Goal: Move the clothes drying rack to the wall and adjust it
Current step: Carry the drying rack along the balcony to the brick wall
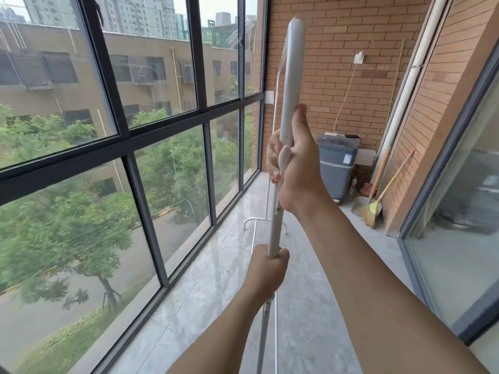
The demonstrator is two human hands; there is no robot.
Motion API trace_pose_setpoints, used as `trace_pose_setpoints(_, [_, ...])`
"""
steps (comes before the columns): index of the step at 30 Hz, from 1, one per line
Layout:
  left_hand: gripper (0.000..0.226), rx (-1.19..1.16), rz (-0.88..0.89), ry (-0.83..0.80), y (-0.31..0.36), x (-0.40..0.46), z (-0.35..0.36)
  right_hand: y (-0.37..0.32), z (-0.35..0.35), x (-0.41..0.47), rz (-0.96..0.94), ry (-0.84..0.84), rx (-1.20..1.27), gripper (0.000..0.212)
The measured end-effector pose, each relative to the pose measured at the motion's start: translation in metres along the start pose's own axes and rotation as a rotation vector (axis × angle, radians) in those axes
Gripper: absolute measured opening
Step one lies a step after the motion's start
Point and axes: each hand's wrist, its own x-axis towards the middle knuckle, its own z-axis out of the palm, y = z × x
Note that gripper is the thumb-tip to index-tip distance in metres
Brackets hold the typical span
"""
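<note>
The white clothes drying rack [291, 76] stands right in front of me, its near upright pole running from the floor up past my hands to a rounded top end. My right hand [290, 163] is wrapped around the thicker upper tube at a white clip on the pole. Below it, my left hand [268, 271] grips the thinner lower tube. The rack's far foot [253, 221] rests on the floor farther along the balcony, near the window. A thin white rod of the far upright [275, 114] shows behind the pole.
Floor-to-ceiling windows with dark frames [135, 136] line the left side. A brick wall [351, 63] closes the far end, with a grey washing machine [337, 168], a broom and dustpan [372, 206] beside it. A glass sliding door [459, 211] runs along the right. Pale tile floor [216, 292] lies between.
</note>
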Motion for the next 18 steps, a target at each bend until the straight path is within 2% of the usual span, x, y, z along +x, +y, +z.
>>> trace_pose_setpoints(9, [0.04,-0.016,0.01,0.03,0.007,0.078,0.011,0.021,-0.019,0.077,0.006,-0.015,-0.012,0.052])
trace_pose_setpoints(18, [0.04,-0.026,0.019,-0.026,0.012,0.157,-0.013,0.048,-0.005,0.148,0.002,0.021,-0.028,0.058])
